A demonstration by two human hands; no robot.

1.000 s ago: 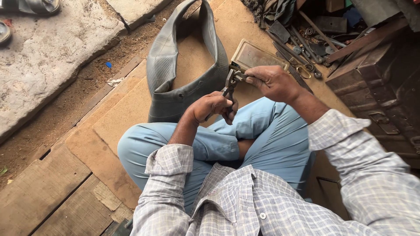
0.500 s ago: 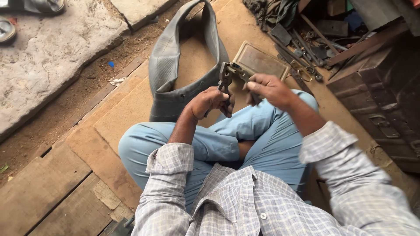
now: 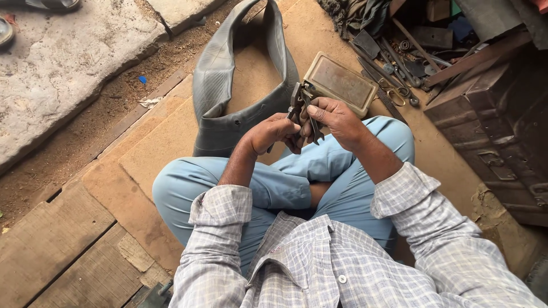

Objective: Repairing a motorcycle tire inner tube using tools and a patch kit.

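Observation:
I sit cross-legged in light blue trousers and a checked shirt. Both hands meet over my lap on a dark metal plier-like tool [image 3: 298, 104]. My left hand [image 3: 275, 133] is closed around its lower handles. My right hand [image 3: 334, 118] grips it from the right, fingers curled near the tool's head. Whether a small part sits in the jaws is too small to tell. A grey rubber inner tube [image 3: 225, 91] lies folded on the floor just beyond my hands.
A shallow rectangular tan tray [image 3: 341, 83] lies past my right hand. Several metal tools and scissors [image 3: 397, 65] are scattered at upper right. A dark metal box [image 3: 502, 122] stands to the right. Stone slabs [image 3: 63, 74] and wooden boards [image 3: 51, 239] lie to the left.
Both hands with the tool have shifted slightly, and the right hand has closed in more tightly on the tool. The view has moved a little.

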